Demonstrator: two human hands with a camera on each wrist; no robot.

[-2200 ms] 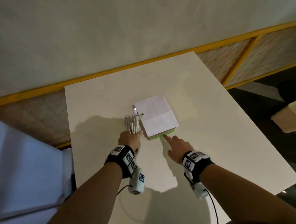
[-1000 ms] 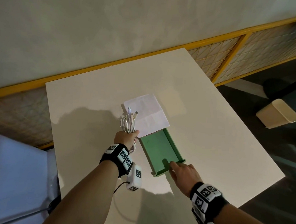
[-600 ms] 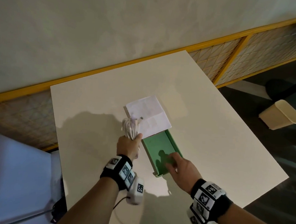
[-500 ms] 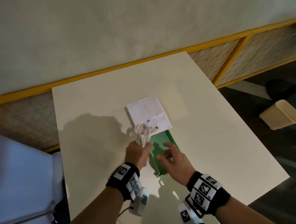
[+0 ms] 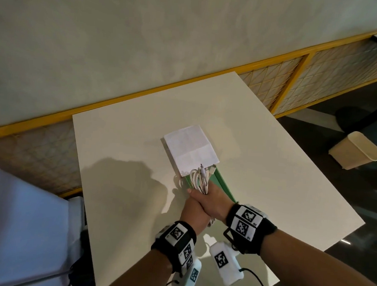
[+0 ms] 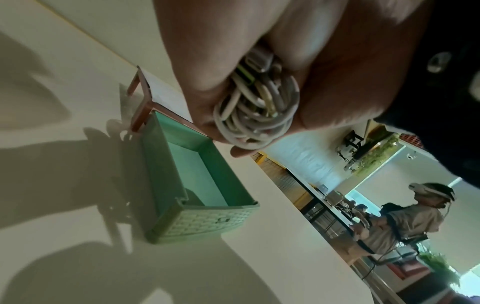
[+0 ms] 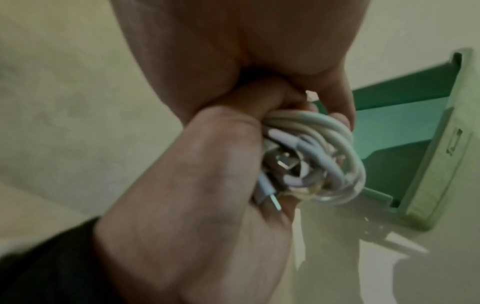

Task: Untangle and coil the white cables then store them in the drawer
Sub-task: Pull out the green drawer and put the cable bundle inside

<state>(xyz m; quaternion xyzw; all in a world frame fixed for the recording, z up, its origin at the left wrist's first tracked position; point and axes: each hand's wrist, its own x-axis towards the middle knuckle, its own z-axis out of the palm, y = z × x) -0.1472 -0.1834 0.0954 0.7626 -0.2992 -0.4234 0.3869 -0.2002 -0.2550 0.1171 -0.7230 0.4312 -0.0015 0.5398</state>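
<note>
Gripping the coiled white cables (image 5: pixel 200 180) together, the left hand (image 5: pixel 195 211) and right hand (image 5: pixel 215 202) press against each other at lower centre of the head view. Their bundle hangs over the pulled-out green drawer (image 6: pixel 197 193), apparently not touching it.

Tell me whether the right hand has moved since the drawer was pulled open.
Yes. The right hand has left the green drawer's front edge and gone left and toward the paper-topped box, now gripping the coiled white cables together with the left hand.

Cable bundle (image 5: pixel 200 180) above open drawer (image 6: pixel 197 185) on table (image 5: pixel 269 182)
</note>
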